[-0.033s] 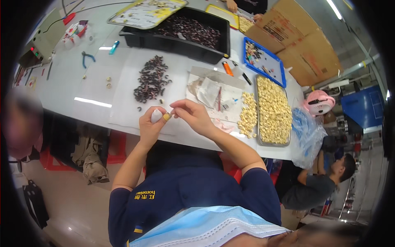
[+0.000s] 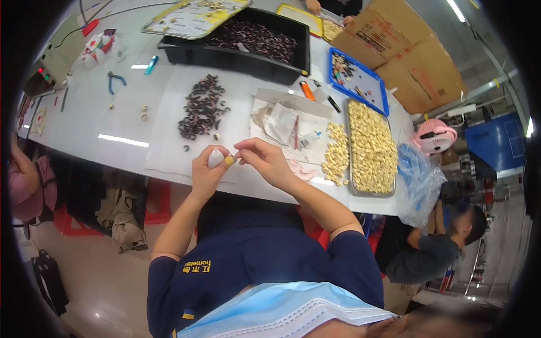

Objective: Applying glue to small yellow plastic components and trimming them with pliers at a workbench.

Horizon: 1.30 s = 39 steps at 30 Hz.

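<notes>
Left hand: grip wrapped round white bottle, end pointing forward; right hand just right, grip nearly pinched, contents unclear.

This place seems to be a workshop, where small parts lie in large quantity. On the long white counter, a pile of dark curved pieces is left of centre, below a full black bin, and a metal tray of yellowish pieces is at right. Blue pliers lie at upper left. Co-workers are visible at the frame's sides and top.
</notes>
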Each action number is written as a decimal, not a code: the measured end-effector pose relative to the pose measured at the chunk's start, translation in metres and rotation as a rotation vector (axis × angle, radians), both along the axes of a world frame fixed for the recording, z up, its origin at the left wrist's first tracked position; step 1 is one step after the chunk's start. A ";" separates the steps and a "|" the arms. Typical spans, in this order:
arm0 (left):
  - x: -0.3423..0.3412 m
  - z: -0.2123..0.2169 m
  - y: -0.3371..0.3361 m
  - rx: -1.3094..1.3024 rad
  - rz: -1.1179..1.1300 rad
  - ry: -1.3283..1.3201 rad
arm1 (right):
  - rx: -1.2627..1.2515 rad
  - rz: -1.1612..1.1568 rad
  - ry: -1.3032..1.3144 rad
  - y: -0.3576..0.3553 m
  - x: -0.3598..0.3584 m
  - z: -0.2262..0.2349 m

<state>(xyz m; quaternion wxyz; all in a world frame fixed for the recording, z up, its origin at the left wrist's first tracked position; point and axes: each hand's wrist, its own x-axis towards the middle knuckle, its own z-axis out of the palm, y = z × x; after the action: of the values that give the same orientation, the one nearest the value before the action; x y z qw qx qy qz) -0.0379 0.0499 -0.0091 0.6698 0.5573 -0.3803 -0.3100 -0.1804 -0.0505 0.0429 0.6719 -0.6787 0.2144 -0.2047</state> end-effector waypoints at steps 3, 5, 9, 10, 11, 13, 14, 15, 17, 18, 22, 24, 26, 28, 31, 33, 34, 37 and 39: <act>-0.024 -0.002 -0.008 0.052 -0.238 0.106 | 0.055 -0.098 -0.019 0.003 -0.037 -0.009; -0.039 -0.008 -0.016 0.024 -0.332 0.291 | 0.079 -0.166 -0.039 0.003 -0.053 -0.012; -0.061 0.002 -0.028 -0.041 -0.566 0.610 | 0.124 -0.220 -0.024 0.002 -0.079 -0.013; -0.065 0.004 -0.030 -0.069 -0.605 0.696 | 0.110 -0.229 -0.036 0.002 -0.084 -0.012; -0.065 0.005 -0.032 -0.022 -0.600 0.671 | 0.095 -0.239 -0.049 0.003 -0.087 -0.009; -0.072 0.008 -0.033 -0.018 -0.597 0.703 | 0.105 -0.243 -0.055 0.003 -0.093 -0.007; -0.076 0.010 -0.033 -0.018 -0.597 0.736 | 0.112 -0.249 -0.064 0.003 -0.097 -0.007; -0.078 0.011 -0.033 -0.014 -0.598 0.732 | 0.118 -0.258 -0.077 0.003 -0.100 -0.007; -0.083 0.012 -0.033 0.042 -0.595 0.724 | 0.080 -0.276 -0.071 0.003 -0.101 -0.011; -0.085 0.014 -0.033 0.047 -0.597 0.723 | 0.041 -0.291 -0.059 0.005 -0.102 -0.011; -0.093 0.019 -0.034 0.072 -0.643 0.664 | -0.113 -0.271 -0.007 0.005 -0.106 -0.011; -0.098 0.020 -0.037 0.066 -0.658 0.647 | -0.148 -0.213 -0.024 0.001 -0.107 -0.020; -0.102 0.021 -0.039 0.067 -0.662 0.603 | -0.150 -0.194 -0.028 -0.002 -0.108 -0.023; -0.105 0.022 -0.039 0.076 -0.659 0.610 | -0.156 -0.174 -0.032 0.000 -0.106 -0.014; -0.106 0.019 -0.040 0.062 -0.687 0.617 | 0.010 -0.191 -0.051 0.006 -0.107 -0.002; -0.105 0.021 -0.038 0.036 -0.718 0.613 | 0.049 -0.135 0.002 0.006 -0.110 -0.002; -0.108 0.024 -0.038 0.034 -0.725 0.614 | 0.022 -0.159 0.033 0.006 -0.112 -0.002; -0.114 0.028 -0.040 0.083 -0.529 0.631 | 0.013 -0.207 -0.016 0.005 -0.116 0.007; -0.105 0.018 -0.042 0.020 -0.594 0.577 | 0.028 -0.237 -0.032 0.000 -0.119 0.010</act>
<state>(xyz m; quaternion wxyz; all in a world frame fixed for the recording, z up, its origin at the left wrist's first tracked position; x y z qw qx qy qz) -0.1429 0.0078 0.0094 0.6249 0.3202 -0.3181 -0.6370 -0.2990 -0.0502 0.0525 0.6559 -0.6357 0.2852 -0.2906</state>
